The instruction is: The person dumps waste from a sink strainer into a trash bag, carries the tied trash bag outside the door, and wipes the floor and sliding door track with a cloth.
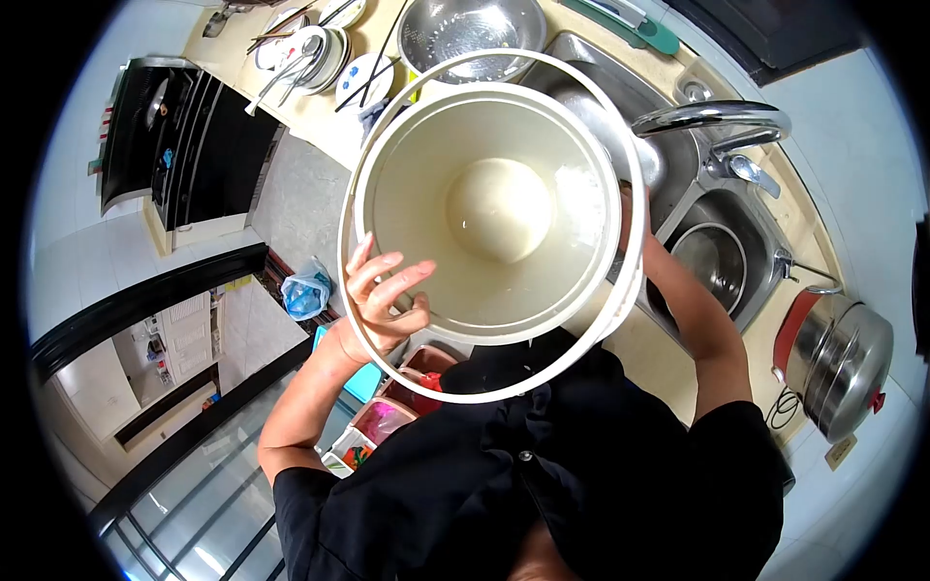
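Note:
A cream plastic bucket [417, 281] is held up in front of my chest, its mouth turned toward me. Inside I see only a smooth wall and a round bottom with a small amount of glare. A pale hoop [484, 397], which looks like its handle, circles the bucket's rim. My left hand [383, 300] grips the rim at the lower left, with fingers curled over into the mouth. Against the bucket's right side, my right hand [635, 215] supports it from outside; most of its fingers are hidden behind the wall and hoop.
Beyond the bucket are a metal colander [470, 34], a double steel sink [678, 184] and a chrome faucet [717, 121]. A metal basin [710, 261] sits in the near sink. Stacked dishes [325, 63] stand back left, a steel pot [843, 363] at right, a stove [208, 145] at left.

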### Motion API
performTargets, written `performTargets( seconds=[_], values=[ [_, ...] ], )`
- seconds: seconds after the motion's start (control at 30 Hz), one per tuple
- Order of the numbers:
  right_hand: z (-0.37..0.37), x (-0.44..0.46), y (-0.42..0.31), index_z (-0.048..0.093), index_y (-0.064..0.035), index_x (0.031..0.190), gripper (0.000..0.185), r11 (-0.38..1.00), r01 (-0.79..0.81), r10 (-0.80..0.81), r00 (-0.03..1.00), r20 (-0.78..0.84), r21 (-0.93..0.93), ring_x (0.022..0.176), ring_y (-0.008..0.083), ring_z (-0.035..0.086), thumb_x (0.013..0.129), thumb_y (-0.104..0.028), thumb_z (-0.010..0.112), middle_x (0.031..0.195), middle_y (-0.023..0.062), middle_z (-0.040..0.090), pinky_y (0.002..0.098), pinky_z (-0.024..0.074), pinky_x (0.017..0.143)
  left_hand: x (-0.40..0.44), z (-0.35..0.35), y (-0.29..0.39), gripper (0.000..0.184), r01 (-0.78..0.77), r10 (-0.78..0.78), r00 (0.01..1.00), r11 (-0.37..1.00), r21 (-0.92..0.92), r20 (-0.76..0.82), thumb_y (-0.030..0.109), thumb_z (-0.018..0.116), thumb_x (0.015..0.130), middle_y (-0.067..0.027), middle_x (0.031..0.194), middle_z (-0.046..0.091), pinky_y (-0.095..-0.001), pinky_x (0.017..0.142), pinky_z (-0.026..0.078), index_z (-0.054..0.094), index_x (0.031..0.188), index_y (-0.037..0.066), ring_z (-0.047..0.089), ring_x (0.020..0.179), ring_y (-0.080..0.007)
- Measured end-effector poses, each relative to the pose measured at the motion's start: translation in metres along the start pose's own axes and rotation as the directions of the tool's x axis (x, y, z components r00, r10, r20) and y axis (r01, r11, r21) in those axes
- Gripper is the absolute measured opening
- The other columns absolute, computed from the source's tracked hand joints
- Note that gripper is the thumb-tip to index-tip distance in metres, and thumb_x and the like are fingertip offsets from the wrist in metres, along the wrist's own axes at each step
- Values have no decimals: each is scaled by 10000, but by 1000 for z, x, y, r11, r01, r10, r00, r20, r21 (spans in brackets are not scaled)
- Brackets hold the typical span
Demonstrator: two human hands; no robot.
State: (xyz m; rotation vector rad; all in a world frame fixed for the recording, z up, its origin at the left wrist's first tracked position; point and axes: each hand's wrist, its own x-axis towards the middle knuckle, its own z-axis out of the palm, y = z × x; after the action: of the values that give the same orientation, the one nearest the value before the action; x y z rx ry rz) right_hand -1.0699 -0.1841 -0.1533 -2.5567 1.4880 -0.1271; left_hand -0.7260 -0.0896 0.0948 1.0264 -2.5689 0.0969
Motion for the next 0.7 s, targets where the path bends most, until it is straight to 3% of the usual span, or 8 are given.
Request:
performTargets(
  seconds=[0.27, 0.33, 0.37, 0.7],
  values=[
    [-34, -10, -11, 625, -122, 945, 209, 993, 5, 6, 996, -88, 121, 882, 211, 570, 747, -179, 594, 886, 45, 620, 432, 317, 808, -4, 31, 12, 207, -7, 2, 997, 998, -69, -78, 56, 695, 507, -41, 1122, 533, -522, 990, 374, 561, 608, 178, 380, 1138, -275],
    [-36, -15, -8, 626, -121, 980, 244, 993, -7, 20, 995, -103, 118, 896, 212, 568, 749, -197, 599, 911, 43, 621, 436, 315, 805, -1, 43, 17, 265, 17, -33, 986, 995, -96, -165, -8, 650, 562, 36, 1130, 567, -479, 985, 377, 456, 573, 172, 431, 1086, -230],
    [-24, -17, -3, 610, -140, 1054, 293, 993, -54, 58, 998, -36, 106, 921, 198, 551, 776, -223, 571, 960, 31, 606, 441, 297, 820, 0, 48, 17, 270, 4, -23, 983, 995, -104, -183, -9, 645, 566, 46, 1124, 564, -468, 996, 370, 448, 575, 176, 439, 1070, -214],
    [-18, -26, 21, 598, -149, 1026, 260, 999, -44, 46, 994, -104, 26, 896, 188, 540, 789, -237, 540, 943, 29, 597, 425, 290, 811, 23, 84, 17, 265, -11, -28, 956, 991, -131, -292, -15, 630, 581, 25, 1112, 571, -474, 991, 363, 448, 641, 167, 482, 996, -209]
  ],
)
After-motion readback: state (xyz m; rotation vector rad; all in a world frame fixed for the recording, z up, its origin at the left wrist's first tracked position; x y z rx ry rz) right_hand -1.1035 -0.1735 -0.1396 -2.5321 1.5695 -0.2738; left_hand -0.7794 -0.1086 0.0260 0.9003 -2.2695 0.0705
